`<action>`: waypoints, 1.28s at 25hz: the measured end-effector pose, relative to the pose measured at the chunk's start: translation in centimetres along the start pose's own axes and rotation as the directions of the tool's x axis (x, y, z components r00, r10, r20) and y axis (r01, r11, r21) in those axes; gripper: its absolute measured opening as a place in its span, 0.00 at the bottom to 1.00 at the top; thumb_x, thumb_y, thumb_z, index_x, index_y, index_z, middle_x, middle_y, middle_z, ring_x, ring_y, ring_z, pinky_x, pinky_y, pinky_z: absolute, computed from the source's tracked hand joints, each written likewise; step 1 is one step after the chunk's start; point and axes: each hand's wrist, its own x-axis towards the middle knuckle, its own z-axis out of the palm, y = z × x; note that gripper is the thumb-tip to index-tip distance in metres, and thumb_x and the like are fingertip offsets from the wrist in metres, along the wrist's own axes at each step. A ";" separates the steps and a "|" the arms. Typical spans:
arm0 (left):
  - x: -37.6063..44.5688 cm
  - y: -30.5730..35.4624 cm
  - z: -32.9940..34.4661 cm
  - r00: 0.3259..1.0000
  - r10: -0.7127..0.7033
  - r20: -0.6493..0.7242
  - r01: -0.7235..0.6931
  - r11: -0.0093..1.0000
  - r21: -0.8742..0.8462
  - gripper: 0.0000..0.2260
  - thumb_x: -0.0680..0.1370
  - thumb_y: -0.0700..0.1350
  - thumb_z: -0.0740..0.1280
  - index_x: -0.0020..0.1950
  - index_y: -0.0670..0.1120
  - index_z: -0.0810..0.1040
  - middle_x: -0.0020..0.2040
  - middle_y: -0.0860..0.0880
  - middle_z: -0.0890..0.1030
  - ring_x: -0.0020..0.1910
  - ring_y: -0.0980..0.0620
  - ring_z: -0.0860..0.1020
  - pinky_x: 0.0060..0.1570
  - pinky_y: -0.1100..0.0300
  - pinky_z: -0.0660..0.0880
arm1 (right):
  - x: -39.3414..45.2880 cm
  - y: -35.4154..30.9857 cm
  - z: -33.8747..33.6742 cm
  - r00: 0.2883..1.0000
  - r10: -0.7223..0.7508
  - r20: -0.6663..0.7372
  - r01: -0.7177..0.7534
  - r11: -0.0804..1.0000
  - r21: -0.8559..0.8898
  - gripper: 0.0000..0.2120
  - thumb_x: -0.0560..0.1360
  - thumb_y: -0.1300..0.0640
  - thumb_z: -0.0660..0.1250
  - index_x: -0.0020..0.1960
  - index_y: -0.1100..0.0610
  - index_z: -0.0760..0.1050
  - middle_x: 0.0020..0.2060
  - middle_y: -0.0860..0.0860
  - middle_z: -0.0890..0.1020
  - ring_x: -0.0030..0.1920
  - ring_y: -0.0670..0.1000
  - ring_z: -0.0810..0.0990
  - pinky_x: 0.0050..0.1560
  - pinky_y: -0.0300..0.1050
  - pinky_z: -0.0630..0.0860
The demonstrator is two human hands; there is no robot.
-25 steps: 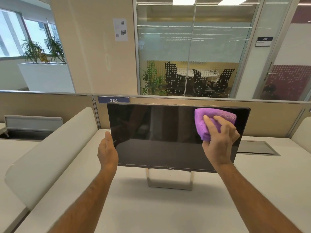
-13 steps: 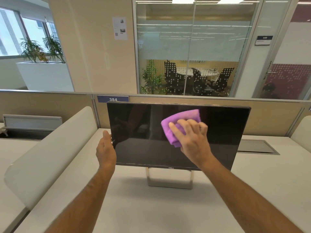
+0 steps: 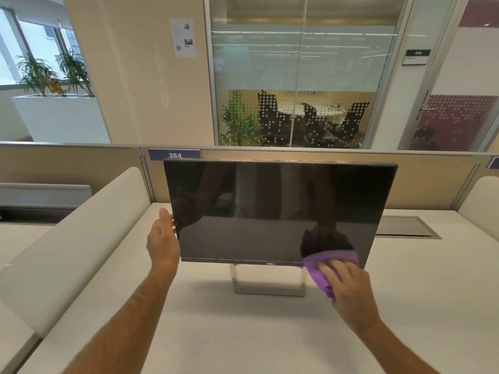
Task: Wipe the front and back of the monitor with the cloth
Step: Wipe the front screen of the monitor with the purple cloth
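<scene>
**Front wipe, lower right corner of screen**

Right hand (image 3: 348,284) nearest the camera: grip is fingers spread fairly flat over the purple cloth (image 3: 324,268), pressing it to the monitor (image 3: 270,209) at the bottom bezel, right of the logo. Cloth is bunched under the palm, part hanging below the screen edge.

Left hand (image 3: 162,238) sits at the monitor's left edge, about mid-to-low height. Fingers straight, palm facing the bezel; holds nothing. Whether it touches the edge or is just beside it, cannot tell.

Monitor stands upright on its stand (image 3: 270,282) in the middle of the white bench (image 3: 243,333), screen dark and facing the person. Partition (image 3: 351,179) behind it, glass-walled room beyond.

Judgement: front not finished, back untouched. To do this pass well:
- keep the left hand braced on the frame so the push does not rock the stand;
- flatten the cloth so more of it meets the glass;
- light, even pressure along the bottom bezel, overlapping strokes;
- carry into the corner, where dust likely gathers.
</scene>
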 end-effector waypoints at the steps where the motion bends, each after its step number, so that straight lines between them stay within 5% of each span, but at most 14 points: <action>1: 0.0 -0.1 0.0 1.000 0.002 0.000 -0.002 1.000 0.007 0.39 0.72 0.73 0.48 0.72 0.50 0.70 0.71 0.47 0.74 0.67 0.42 0.73 0.68 0.39 0.68 | -0.9 0.7 -0.1 0.987 0.162 -0.022 -0.160 0.985 0.071 0.39 0.51 0.64 0.85 0.62 0.61 0.77 0.55 0.60 0.80 0.52 0.63 0.78 0.47 0.55 0.80; 3: 0.0 -0.4 0.0 1.000 0.012 0.002 -0.013 1.000 0.025 0.37 0.73 0.73 0.48 0.71 0.49 0.71 0.70 0.47 0.74 0.67 0.42 0.74 0.68 0.40 0.69 | -2.0 1.3 -0.1 0.848 0.528 -0.046 -0.496 0.820 0.287 0.34 0.59 0.68 0.81 0.63 0.64 0.75 0.56 0.62 0.79 0.52 0.64 0.79 0.49 0.58 0.81; 4: 0.0 -0.5 0.0 1.000 0.016 0.004 -0.017 0.999 0.031 0.38 0.73 0.73 0.47 0.71 0.49 0.71 0.70 0.46 0.75 0.67 0.42 0.74 0.68 0.41 0.69 | -2.2 1.3 0.0 0.712 0.701 -0.031 -0.631 0.659 0.409 0.29 0.65 0.69 0.77 0.64 0.64 0.74 0.55 0.61 0.79 0.52 0.64 0.79 0.50 0.60 0.81; 6: -0.1 -0.7 0.0 1.000 0.019 0.002 -0.019 0.999 0.035 0.38 0.73 0.73 0.47 0.69 0.49 0.73 0.68 0.46 0.76 0.65 0.43 0.75 0.67 0.41 0.70 | -2.0 1.0 0.6 0.423 0.905 0.046 -0.747 0.320 0.583 0.21 0.73 0.67 0.71 0.64 0.64 0.72 0.54 0.62 0.78 0.52 0.65 0.79 0.51 0.63 0.81; 8: 0.0 -0.9 -0.2 1.000 0.023 0.000 -0.023 0.999 0.040 0.37 0.73 0.73 0.47 0.67 0.49 0.74 0.67 0.46 0.77 0.64 0.43 0.76 0.66 0.41 0.71 | -1.3 0.3 1.0 0.309 0.944 0.115 -0.744 0.164 0.648 0.20 0.75 0.65 0.70 0.65 0.65 0.71 0.55 0.63 0.78 0.53 0.66 0.79 0.53 0.64 0.79; 12: 0.3 -0.9 -0.5 1.000 0.023 -0.006 -0.023 0.999 0.038 0.36 0.73 0.73 0.48 0.63 0.49 0.76 0.64 0.46 0.79 0.61 0.43 0.78 0.64 0.40 0.73 | 0.5 -1.4 1.1 0.292 0.938 0.185 -0.743 0.101 0.662 0.18 0.74 0.68 0.70 0.62 0.65 0.72 0.53 0.62 0.79 0.52 0.64 0.79 0.50 0.54 0.79; 18: 0.2 -1.1 -0.4 0.999 0.049 -0.017 -0.048 0.998 0.035 0.34 0.72 0.74 0.48 0.59 0.51 0.77 0.62 0.47 0.80 0.59 0.44 0.79 0.63 0.41 0.74 | -0.1 -3.9 1.5 0.589 0.788 0.181 -0.731 0.424 0.534 0.20 0.70 0.71 0.72 0.60 0.65 0.74 0.50 0.60 0.78 0.48 0.60 0.78 0.44 0.52 0.81; 23: -0.1 -1.1 -0.3 0.996 0.075 -0.041 -0.073 0.996 0.052 0.34 0.73 0.74 0.47 0.58 0.51 0.77 0.61 0.47 0.81 0.58 0.45 0.79 0.62 0.43 0.75 | 0.4 -2.2 0.9 0.376 0.925 0.056 -0.741 0.264 0.617 0.17 0.74 0.66 0.71 0.61 0.65 0.74 0.51 0.62 0.79 0.48 0.63 0.79 0.46 0.55 0.80; 29: 0.0 -1.1 -0.3 0.997 0.068 -0.037 -0.067 0.997 0.044 0.29 0.74 0.72 0.48 0.55 0.54 0.76 0.60 0.47 0.81 0.58 0.45 0.79 0.62 0.43 0.75 | 1.4 -5.4 1.9 0.406 0.901 0.157 -0.762 0.239 0.602 0.20 0.73 0.69 0.71 0.62 0.65 0.72 0.52 0.62 0.77 0.50 0.62 0.78 0.46 0.55 0.81; 32: 0.0 -1.1 -0.4 0.996 0.085 -0.038 -0.083 0.996 0.044 0.28 0.74 0.72 0.48 0.54 0.54 0.76 0.60 0.47 0.81 0.58 0.45 0.79 0.62 0.44 0.76 | 1.6 -7.0 2.2 0.477 0.860 0.179 -0.756 0.298 0.583 0.19 0.71 0.70 0.72 0.61 0.65 0.73 0.49 0.60 0.77 0.48 0.63 0.79 0.44 0.53 0.81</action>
